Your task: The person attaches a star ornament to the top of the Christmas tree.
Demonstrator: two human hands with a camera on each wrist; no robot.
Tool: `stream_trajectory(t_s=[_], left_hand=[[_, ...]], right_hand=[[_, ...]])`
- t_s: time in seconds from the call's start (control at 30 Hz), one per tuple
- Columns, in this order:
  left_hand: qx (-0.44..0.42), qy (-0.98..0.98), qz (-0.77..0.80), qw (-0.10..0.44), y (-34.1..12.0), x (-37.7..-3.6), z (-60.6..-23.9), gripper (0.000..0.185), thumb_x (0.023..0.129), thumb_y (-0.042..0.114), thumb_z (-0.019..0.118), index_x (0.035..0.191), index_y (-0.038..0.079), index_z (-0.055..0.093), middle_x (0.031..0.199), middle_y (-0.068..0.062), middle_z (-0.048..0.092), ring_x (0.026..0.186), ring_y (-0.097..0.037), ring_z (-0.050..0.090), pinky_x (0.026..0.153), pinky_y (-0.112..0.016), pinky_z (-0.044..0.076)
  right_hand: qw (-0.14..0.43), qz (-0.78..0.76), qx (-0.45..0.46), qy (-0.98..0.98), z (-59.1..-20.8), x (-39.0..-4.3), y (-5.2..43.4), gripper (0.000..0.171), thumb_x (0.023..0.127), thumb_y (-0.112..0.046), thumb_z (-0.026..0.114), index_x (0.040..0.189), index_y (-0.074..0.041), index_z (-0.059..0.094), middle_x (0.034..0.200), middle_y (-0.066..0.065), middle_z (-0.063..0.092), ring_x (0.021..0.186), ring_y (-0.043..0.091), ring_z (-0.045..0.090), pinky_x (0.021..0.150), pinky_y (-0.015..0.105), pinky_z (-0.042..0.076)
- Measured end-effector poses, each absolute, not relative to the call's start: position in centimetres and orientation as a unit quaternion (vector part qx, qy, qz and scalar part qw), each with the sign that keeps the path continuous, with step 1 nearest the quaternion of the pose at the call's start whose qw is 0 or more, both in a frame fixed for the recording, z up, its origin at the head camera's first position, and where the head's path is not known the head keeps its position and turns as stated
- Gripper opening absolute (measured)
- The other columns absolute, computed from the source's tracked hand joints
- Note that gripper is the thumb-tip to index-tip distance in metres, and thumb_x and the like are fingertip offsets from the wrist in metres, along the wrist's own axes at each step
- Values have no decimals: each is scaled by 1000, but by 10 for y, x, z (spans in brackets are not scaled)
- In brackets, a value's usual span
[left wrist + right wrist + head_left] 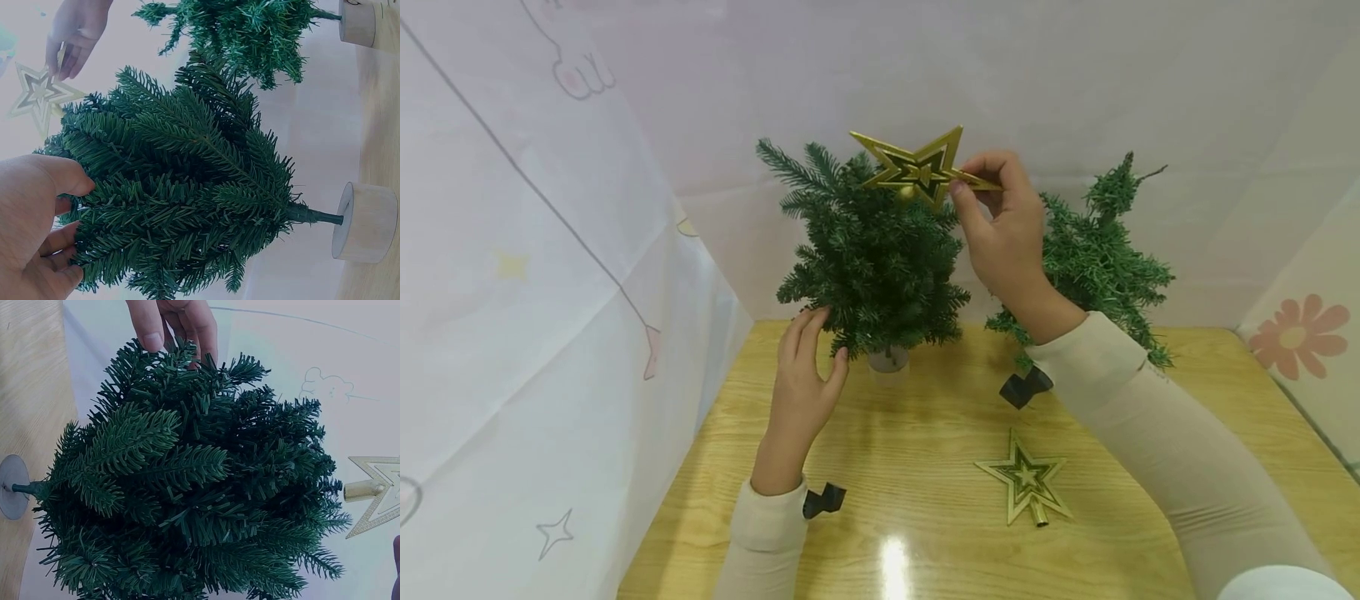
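My right hand (1009, 221) pinches one point of a gold star topper (891, 169) between thumb and fingers. The star is over the top of a dark green artificial tree (880, 267). In the right wrist view, the star's short hollow socket (362, 490) points at the tree's tip with a small gap between them. At the tree's left side, my left hand (805, 371) has its thumb and fingers apart, with fingertips among the outer branches (137, 206). A round pale base (369, 222) carries the tree upright on the table.
A lighter green, thinner tree (1101, 250) stands at the right, partly behind my right forearm. A second gold star (1025, 477) lies on the wooden table (925, 442) in front. White printed cloth (587, 275) hangs behind and at the sides.
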State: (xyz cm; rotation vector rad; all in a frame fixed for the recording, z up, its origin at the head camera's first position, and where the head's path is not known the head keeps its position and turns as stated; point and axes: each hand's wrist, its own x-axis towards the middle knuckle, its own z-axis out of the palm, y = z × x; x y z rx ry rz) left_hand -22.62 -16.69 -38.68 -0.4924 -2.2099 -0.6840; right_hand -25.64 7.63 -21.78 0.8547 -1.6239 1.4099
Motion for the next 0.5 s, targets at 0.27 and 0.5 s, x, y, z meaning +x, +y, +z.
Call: stream_trajectory(t_s=[0.27, 0.5], left_hand=[[-193, -864, -268, 380, -167, -226, -386, 53, 89, 22, 55, 138, 11, 37, 135, -12, 38, 129, -29, 29, 103, -40, 28], [-191, -867, -268, 374, -167, -225, -385, 54, 89, 23, 54, 139, 12, 36, 136, -11, 38, 130, -28, 28, 103, -40, 28]], right_hand=[[403, 559, 349, -635, -216, -257, 75, 12, 88, 4, 52, 97, 12, 49, 98, 18, 53, 93, 28, 57, 84, 39, 47], [403, 556, 350, -637, -215, -258, 74, 12, 88, 3, 52, 96, 12, 49, 97, 19, 54, 91, 29, 58, 83, 39, 47]])
